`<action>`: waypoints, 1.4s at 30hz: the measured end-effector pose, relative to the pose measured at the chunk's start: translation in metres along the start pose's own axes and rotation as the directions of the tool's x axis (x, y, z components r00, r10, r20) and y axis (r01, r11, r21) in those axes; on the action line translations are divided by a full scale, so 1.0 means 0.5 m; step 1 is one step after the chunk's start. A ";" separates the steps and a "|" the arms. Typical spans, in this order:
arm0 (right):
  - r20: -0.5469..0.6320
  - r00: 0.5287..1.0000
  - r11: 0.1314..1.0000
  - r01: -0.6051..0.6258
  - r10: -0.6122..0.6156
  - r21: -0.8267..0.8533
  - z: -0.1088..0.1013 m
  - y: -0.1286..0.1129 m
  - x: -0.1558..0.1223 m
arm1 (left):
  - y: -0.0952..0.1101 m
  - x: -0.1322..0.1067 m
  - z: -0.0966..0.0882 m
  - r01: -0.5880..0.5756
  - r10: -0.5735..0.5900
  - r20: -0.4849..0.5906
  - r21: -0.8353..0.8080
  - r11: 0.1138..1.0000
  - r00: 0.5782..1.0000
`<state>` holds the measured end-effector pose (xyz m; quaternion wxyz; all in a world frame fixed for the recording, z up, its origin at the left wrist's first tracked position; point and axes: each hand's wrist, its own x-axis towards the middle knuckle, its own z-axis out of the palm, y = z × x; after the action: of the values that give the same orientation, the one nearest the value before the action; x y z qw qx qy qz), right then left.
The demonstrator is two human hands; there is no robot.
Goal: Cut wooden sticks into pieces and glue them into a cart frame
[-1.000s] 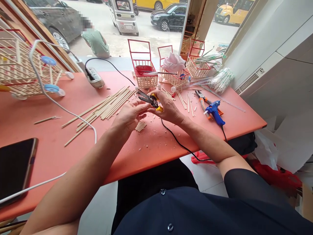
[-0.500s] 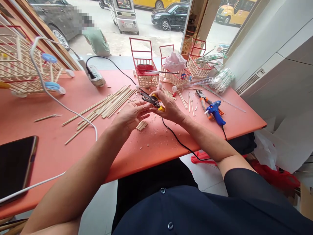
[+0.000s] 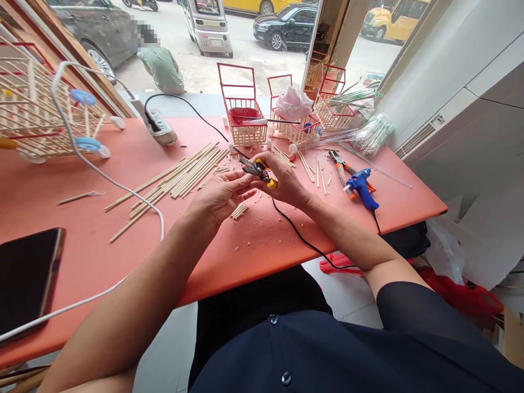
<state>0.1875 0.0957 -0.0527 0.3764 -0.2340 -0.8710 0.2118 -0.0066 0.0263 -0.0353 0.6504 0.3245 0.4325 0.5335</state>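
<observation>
Mid-frame, over the worktop (image 3: 233, 267), the right hand (image 3: 285, 181) is gripping yellow-handled pliers (image 3: 255, 168). The left hand (image 3: 219, 197) is holding its fingers narrow beside their jaws; whether it is pinching anything, I cannot tell. Good handling is likely depending on keeping fingertips clear of the blades. Short sticks (image 3: 239, 211) are lying just below.

On the table (image 3: 85, 245), a phone (image 3: 27, 278) lies at 8 o'clock, a blue glue gun (image 3: 362, 188) at 3 o'clock, and a power strip (image 3: 164, 131) at 10 o'clock. Outside, a person in a green shirt (image 3: 162, 70) and a white three-wheeler (image 3: 210, 27) show toward 11 o'clock, a black car (image 3: 289, 27) at 12, a yellow bus (image 3: 391, 22) at 1.
</observation>
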 end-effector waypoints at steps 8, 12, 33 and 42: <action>0.050 0.995 0.994 -0.086 0.082 0.073 -0.021 -0.022 0.011 | 0.007 -0.006 0.004 -0.129 0.132 -0.027 0.091 0.987 0.991; 0.154 0.934 0.946 -0.323 0.324 -0.033 -0.069 -0.040 0.024 | 0.030 -0.011 -0.011 -0.226 0.252 -0.060 0.282 0.932 0.966; 0.429 0.781 0.891 -0.399 0.454 -0.216 -0.082 -0.070 0.037 | 0.056 0.000 -0.040 -0.195 0.195 0.045 0.439 0.877 0.980; 0.359 0.809 0.885 -0.413 0.465 -0.213 -0.064 -0.061 0.050 | 0.065 0.034 -0.062 -0.198 0.185 0.073 0.464 0.863 0.980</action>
<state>0.1890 0.0914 -0.0022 0.1155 -0.4038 -0.8628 0.2814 -0.0474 0.0489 -0.0230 0.5018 0.5202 0.5059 0.4707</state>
